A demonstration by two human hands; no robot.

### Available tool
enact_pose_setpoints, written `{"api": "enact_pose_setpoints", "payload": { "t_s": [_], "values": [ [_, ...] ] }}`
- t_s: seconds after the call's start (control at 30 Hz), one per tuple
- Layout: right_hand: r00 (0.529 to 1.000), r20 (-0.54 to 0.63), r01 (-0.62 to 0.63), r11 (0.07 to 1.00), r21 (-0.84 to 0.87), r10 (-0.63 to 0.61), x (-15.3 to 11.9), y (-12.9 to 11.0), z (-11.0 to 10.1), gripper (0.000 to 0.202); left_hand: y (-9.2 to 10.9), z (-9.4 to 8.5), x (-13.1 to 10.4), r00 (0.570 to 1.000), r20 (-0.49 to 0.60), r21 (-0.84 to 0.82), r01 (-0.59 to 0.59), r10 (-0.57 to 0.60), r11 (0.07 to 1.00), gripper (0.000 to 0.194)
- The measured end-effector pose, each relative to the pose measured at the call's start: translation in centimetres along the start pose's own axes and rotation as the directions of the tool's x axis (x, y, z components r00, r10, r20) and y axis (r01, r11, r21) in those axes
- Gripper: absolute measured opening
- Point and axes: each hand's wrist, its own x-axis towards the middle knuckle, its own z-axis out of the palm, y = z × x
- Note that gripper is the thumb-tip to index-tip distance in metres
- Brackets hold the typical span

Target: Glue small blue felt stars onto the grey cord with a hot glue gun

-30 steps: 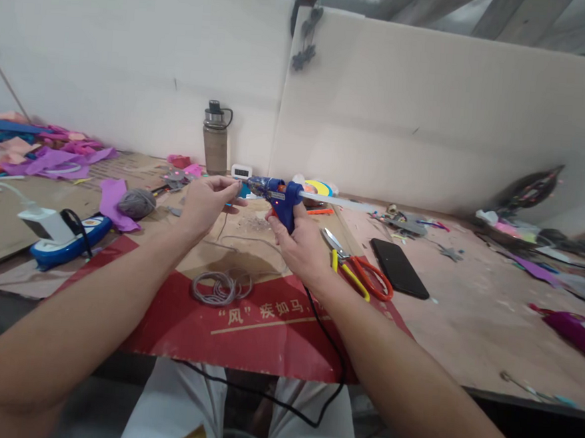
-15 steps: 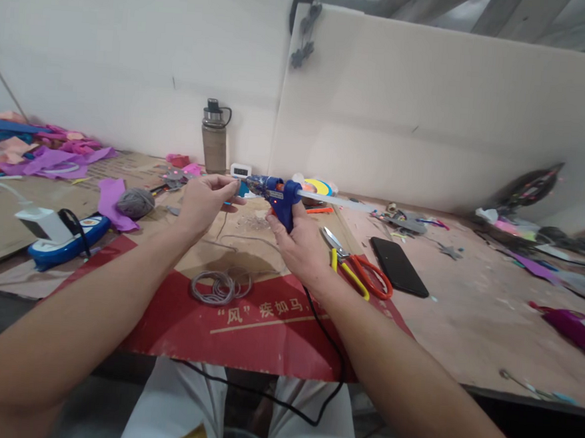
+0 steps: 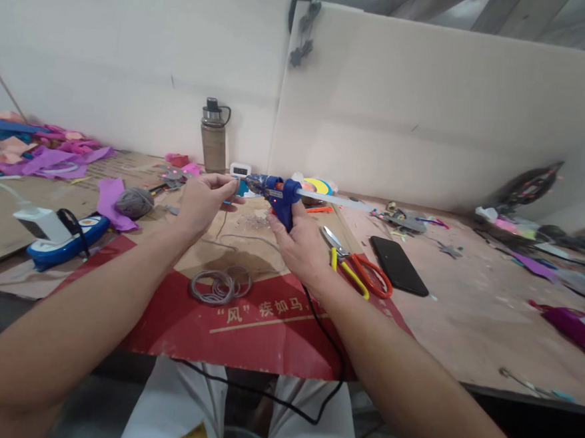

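My right hand (image 3: 301, 236) is wrapped round the handle of a blue hot glue gun (image 3: 284, 204), a pale glue stick (image 3: 331, 199) poking out of its back end. The gun's nozzle points left, close to the fingertips of my left hand (image 3: 206, 196). Those fingers are pinched together on something small that they mostly hide; a bit of blue shows by them. Thin grey cord (image 3: 222, 227) hangs below the left fingers. More of it lies in a loose coil (image 3: 217, 287) on the red and brown cardboard (image 3: 274, 338).
Scissors (image 3: 354, 267) and a black phone (image 3: 398, 265) lie right of the cardboard. At the left are a blue-and-white power strip (image 3: 68, 243), a grey yarn ball (image 3: 134, 202) and purple felt scraps (image 3: 113, 200). A water bottle (image 3: 213, 137) stands behind. The gun's black cable (image 3: 333, 355) drops over the table edge.
Almost nothing differs. Both hands and the glue gun keep their places, with the nozzle still at the left fingertips; the view has shifted very slightly.
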Motion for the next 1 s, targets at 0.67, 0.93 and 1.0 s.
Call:
{"api": "enact_pose_setpoints", "payload": {
  "t_s": [0.67,0.93,1.0],
  "values": [
    [1.0,-0.005,0.004,1.0,0.003,-0.004,-0.07,0.07,0.04,0.043,0.03,0.02,-0.06,1.0,0.007,-0.001,-0.02,0.02,1.0,0.02],
    [1.0,0.004,0.021,1.0,0.01,-0.022,0.05,0.23,0.03,0.042,0.03,-0.01,0.12,1.0,-0.005,-0.017,-0.003,0.003,1.0,0.021],
    [1.0,-0.001,0.028,1.0,0.009,-0.028,0.04,0.19,0.07,0.042,0.02,-0.01,0.16,1.0,-0.005,-0.022,0.005,-0.005,1.0,0.021]
  ]
}}
